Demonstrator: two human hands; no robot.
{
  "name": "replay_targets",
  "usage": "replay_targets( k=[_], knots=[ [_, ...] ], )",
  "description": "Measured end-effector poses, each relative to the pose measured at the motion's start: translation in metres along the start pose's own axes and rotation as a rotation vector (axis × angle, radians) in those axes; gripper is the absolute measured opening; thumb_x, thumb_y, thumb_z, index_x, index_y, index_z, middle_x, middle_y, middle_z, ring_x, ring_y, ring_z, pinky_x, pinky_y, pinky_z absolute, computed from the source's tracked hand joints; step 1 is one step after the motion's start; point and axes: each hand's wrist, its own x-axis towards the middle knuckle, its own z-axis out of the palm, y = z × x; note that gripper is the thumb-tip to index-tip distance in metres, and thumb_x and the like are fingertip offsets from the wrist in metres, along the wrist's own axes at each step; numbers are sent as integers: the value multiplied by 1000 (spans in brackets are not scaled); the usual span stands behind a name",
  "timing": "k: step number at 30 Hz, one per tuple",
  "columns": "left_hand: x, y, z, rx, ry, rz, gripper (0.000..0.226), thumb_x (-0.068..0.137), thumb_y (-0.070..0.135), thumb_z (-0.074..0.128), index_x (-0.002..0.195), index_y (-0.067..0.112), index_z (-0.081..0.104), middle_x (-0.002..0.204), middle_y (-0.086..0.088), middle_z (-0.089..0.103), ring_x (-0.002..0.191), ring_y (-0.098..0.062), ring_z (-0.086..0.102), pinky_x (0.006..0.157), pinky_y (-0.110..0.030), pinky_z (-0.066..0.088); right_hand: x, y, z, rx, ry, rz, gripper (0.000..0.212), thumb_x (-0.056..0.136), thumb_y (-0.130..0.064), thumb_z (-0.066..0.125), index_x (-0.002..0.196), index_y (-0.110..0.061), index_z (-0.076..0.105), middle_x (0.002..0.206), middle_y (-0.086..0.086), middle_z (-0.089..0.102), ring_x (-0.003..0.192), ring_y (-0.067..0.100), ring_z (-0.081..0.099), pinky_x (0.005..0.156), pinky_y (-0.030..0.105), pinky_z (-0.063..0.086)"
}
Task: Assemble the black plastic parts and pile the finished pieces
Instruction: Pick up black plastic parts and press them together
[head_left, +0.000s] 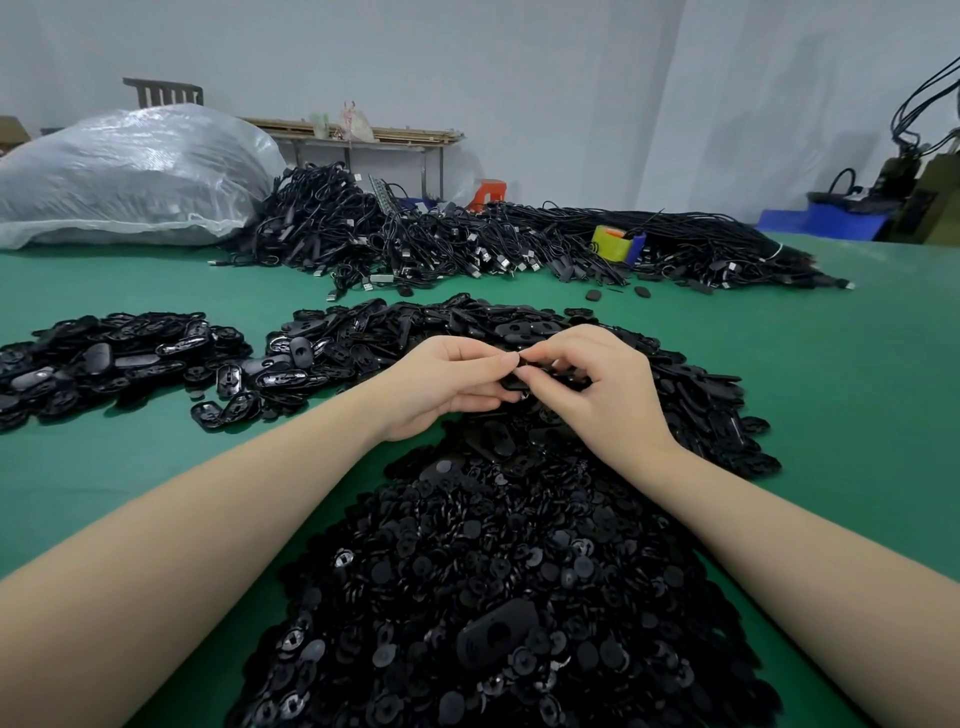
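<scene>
My left hand (447, 384) and my right hand (597, 384) meet above the middle of the green table (156, 493). Both pinch one small black plastic part (517, 382) between their fingertips; most of it is hidden by my fingers. Under my forearms lies a big heap of small round black pieces (493, 571), with one oval black shell (496, 634) on top. Behind my hands spreads a pile of oval black shells (467, 322). A separate pile of black oval pieces (114, 358) lies at the left.
A long heap of black cables (467, 239) runs across the back of the table, with a yellow tape roll (608, 244) on it. A large clear plastic bag (130, 171) sits at the back left. Blue bins (831, 218) stand at the far right.
</scene>
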Motion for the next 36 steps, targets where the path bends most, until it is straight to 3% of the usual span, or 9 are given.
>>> replay_targets(
  k=[6, 13, 23, 26, 30, 33, 36],
  knots=[
    [1, -1, -1, 0, -2, -4, 23, 75, 31, 71, 93, 17, 75, 98, -2, 77, 91, -17, 74, 71, -20, 56, 0, 2, 1, -2, -40, 11, 16, 85, -23, 74, 101, -20, 77, 90, -13, 67, 84, 3, 58, 73, 19, 47],
    [0, 0, 1, 16, 11, 3, 20, 76, 35, 71, 89, 22, 78, 97, 0, 77, 91, -14, 74, 71, -18, 56, 1, 1, 0, -9, -26, -4, 17, 87, -18, 73, 103, -18, 78, 87, -8, 71, 83, 11, 64, 71, 32, 53],
    [-1, 0, 0, -1, 6, 6, 17, 75, 37, 71, 85, 26, 80, 96, 0, 77, 91, -14, 74, 71, -18, 56, 0, -1, 0, -42, 2, 4, 12, 84, -21, 76, 96, -18, 79, 85, -10, 70, 83, 9, 63, 71, 32, 54],
    [0, -1, -1, -55, 40, 14, 14, 75, 29, 73, 87, 23, 79, 94, -1, 77, 87, -12, 74, 69, -18, 56, 1, 0, 0, -53, 22, 25, 13, 84, -23, 76, 95, -18, 79, 87, -7, 72, 86, 11, 65, 76, 36, 55],
    [3, -2, -3, -107, 90, 27, 17, 87, 5, 68, 98, 16, 74, 89, -3, 77, 82, -10, 74, 68, -17, 57, 0, 2, -1, -73, 18, 67, 12, 83, -24, 77, 94, -19, 79, 89, -7, 72, 90, 13, 66, 80, 40, 55],
    [4, -2, -1, -90, 114, 16, 22, 90, 3, 66, 106, 16, 72, 90, -3, 77, 83, -9, 74, 68, -17, 56, -1, 2, -1, -106, -8, 80, 12, 84, -26, 77, 95, -21, 79, 91, -7, 73, 93, 13, 66, 82, 40, 54],
    [4, -2, 3, -66, 153, 26, 16, 91, 6, 67, 101, 17, 73, 88, -3, 78, 83, -10, 74, 67, -16, 56, 0, 1, 0, -123, -13, 79, 12, 84, -27, 76, 94, -21, 79, 91, -6, 73, 93, 14, 66, 81, 40, 54]
  ],
)
